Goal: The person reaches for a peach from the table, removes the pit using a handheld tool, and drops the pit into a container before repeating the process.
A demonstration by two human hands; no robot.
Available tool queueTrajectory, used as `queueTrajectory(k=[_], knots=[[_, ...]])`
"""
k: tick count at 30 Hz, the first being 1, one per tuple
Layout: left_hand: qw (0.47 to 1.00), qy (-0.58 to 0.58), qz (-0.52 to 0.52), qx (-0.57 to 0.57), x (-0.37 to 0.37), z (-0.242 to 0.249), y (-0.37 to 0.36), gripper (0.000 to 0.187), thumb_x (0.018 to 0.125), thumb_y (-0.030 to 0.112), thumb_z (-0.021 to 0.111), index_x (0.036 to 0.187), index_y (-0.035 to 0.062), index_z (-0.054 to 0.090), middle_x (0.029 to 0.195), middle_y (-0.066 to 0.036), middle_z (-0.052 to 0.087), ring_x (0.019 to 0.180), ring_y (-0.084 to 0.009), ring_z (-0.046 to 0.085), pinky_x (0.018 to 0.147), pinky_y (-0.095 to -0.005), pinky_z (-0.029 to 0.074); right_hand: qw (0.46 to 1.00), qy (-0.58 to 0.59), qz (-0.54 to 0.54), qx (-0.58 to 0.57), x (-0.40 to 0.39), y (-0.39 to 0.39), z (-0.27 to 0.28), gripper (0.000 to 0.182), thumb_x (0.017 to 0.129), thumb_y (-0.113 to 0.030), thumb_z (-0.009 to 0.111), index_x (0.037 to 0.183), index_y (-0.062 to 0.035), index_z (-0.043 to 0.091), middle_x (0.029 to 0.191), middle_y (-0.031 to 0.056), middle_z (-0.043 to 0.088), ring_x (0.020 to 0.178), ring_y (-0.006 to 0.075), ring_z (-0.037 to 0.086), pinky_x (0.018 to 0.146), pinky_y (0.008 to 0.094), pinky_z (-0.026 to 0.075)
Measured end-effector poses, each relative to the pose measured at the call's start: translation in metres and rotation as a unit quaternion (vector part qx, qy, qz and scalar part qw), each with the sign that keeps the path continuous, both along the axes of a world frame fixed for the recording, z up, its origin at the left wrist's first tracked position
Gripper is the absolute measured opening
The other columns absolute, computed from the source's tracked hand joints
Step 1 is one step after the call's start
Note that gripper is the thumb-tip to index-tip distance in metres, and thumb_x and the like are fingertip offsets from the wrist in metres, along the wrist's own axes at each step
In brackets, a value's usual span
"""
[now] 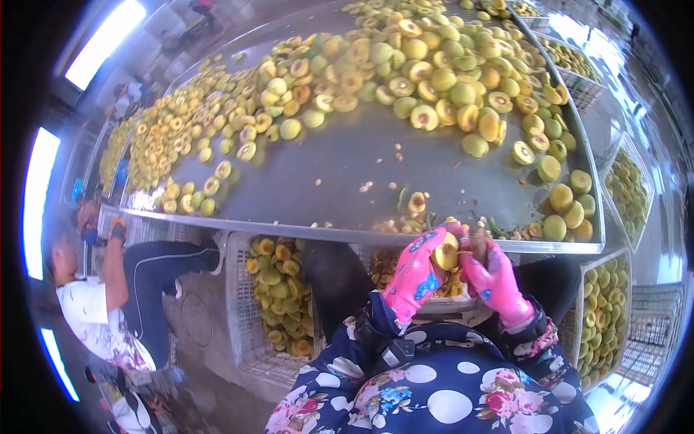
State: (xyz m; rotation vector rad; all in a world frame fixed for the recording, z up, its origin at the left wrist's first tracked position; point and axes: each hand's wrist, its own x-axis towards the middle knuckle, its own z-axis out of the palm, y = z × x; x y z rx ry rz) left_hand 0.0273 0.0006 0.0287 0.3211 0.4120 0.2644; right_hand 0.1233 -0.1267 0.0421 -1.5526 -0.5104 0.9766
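My left hand [416, 276], in a pink glove with blue prints, is closed round a cut yellow fruit half [445, 253] at the table's front edge. Close beside it on the right, my right hand [495, 281], also in a pink glove, grips a small brownish tool [478, 242], whose tip is too small to make out. Both hands are above a crate of fruit scraps [454, 284], partly hidden below them. Halved yellow-green fruit [426, 79] lies heaped on the metal table [325, 170], with loose pits and scraps near its front edge.
A crate of fruit halves [278, 304] stands left of my legs, and another [601, 318] stands at the right. More filled crates [625, 188] line the table's right side. At the left sits a person [94, 304] in a white shirt. The table has a raised rim [347, 235].
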Motion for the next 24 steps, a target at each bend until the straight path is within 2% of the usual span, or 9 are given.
queueTrajectory(k=[2, 3, 4, 5, 7, 13, 20, 22, 24], knots=[[0.999, -0.037, 0.035, -0.011, -0.013, -0.003, 0.007, 0.039, 0.091, 0.016, 0.045, 0.123, -0.0066, 0.045, 0.124, -0.020, 0.049, 0.113, -0.0263, 0.051, 0.096, -0.0383, 0.041, 0.992, 0.120, 0.033, -0.033, -0.007, -0.006, 0.031, 0.029, 0.089, -0.017, 0.053, 0.113, -0.0022, 0.046, 0.071, 0.0043, 0.056, 0.052, 0.0081, 0.051, 0.045, 0.0206, 0.042], [0.997, -0.065, 0.036, -0.023, -0.013, -0.004, 0.006, 0.041, 0.091, 0.018, 0.044, 0.123, -0.0071, 0.044, 0.125, -0.021, 0.048, 0.114, -0.0282, 0.050, 0.096, -0.0406, 0.041, 0.987, 0.146, 0.043, -0.059, -0.014, -0.012, 0.038, 0.027, 0.090, -0.017, 0.052, 0.112, -0.0024, 0.045, 0.068, 0.0054, 0.057, 0.045, 0.0085, 0.050, 0.044, 0.0192, 0.042], [0.998, -0.038, 0.051, -0.027, -0.014, -0.001, 0.007, 0.041, 0.090, 0.017, 0.044, 0.123, -0.0070, 0.044, 0.127, -0.024, 0.046, 0.114, -0.0339, 0.049, 0.096, -0.0453, 0.041, 0.982, 0.162, 0.075, -0.062, -0.018, -0.018, 0.035, 0.027, 0.091, -0.018, 0.051, 0.112, -0.0024, 0.045, 0.069, 0.0056, 0.057, 0.046, 0.0083, 0.050, 0.044, 0.0189, 0.041], [0.996, -0.055, 0.052, -0.046, -0.016, 0.003, 0.007, 0.040, 0.091, 0.018, 0.044, 0.122, -0.0076, 0.044, 0.126, -0.024, 0.046, 0.114, -0.0355, 0.048, 0.096, -0.0454, 0.041, 0.978, 0.169, 0.095, -0.076, -0.023, -0.018, 0.037, 0.027, 0.091, -0.019, 0.051, 0.111, -0.0022, 0.045, 0.069, 0.0053, 0.057, 0.047, 0.0082, 0.051, 0.044, 0.0195, 0.042], [0.997, -0.057, 0.042, -0.035, -0.016, 0.004, 0.007, 0.039, 0.093, 0.021, 0.043, 0.120, -0.0062, 0.048, 0.121, -0.020, 0.053, 0.101, -0.0282, 0.056, 0.089, -0.0381, 0.046, 0.981, 0.118, 0.121, -0.092, -0.031, -0.018, 0.037, 0.026, 0.091, -0.020, 0.052, 0.110, -0.0027, 0.045, 0.070, 0.0040, 0.057, 0.049, 0.0076, 0.051, 0.045, 0.0198, 0.042], [1.000, 0.011, 0.014, 0.017, -0.020, 0.017, -0.001, 0.038, 0.095, 0.027, 0.044, 0.118, -0.0018, 0.051, 0.116, -0.016, 0.055, 0.099, -0.0245, 0.057, 0.084, -0.0351, 0.049, 0.983, 0.064, 0.150, -0.084, -0.037, -0.020, 0.029, 0.025, 0.093, -0.022, 0.050, 0.108, -0.0028, 0.046, 0.069, 0.0009, 0.055, 0.051, 0.0057, 0.049, 0.046, 0.0219, 0.041], [0.992, 0.032, 0.053, 0.114, -0.015, 0.022, -0.016, 0.034, 0.095, 0.023, 0.043, 0.118, -0.0006, 0.051, 0.115, -0.016, 0.055, 0.099, -0.0244, 0.057, 0.085, -0.0350, 0.049, 0.988, 0.074, 0.123, -0.057, -0.042, -0.023, 0.028, 0.021, 0.093, -0.022, 0.049, 0.106, -0.0061, 0.048, 0.070, 0.0002, 0.054, 0.051, 0.0060, 0.049, 0.045, 0.0200, 0.040], [0.986, 0.042, 0.059, 0.148, -0.013, 0.017, -0.019, 0.037, 0.096, 0.025, 0.040, 0.120, -0.0008, 0.048, 0.117, -0.016, 0.054, 0.100, -0.0265, 0.056, 0.085, -0.0353, 0.048, 0.988, 0.035, 0.132, -0.074, -0.044, -0.024, 0.022, 0.020, 0.093, -0.021, 0.049, 0.106, -0.0060, 0.048, 0.073, 0.0005, 0.054, 0.054, 0.0065, 0.050, 0.047, 0.0199, 0.041], [0.983, 0.048, 0.076, 0.161, -0.009, 0.018, -0.024, 0.033, 0.095, 0.022, 0.044, 0.116, -0.0011, 0.053, 0.111, -0.014, 0.057, 0.095, -0.0234, 0.058, 0.083, -0.0336, 0.050, 0.989, -0.016, 0.137, -0.057, -0.045, -0.025, 0.012, 0.019, 0.093, -0.020, 0.049, 0.106, -0.0062, 0.048, 0.075, 0.0005, 0.054, 0.057, 0.0069, 0.050, 0.050, 0.0198, 0.041]])
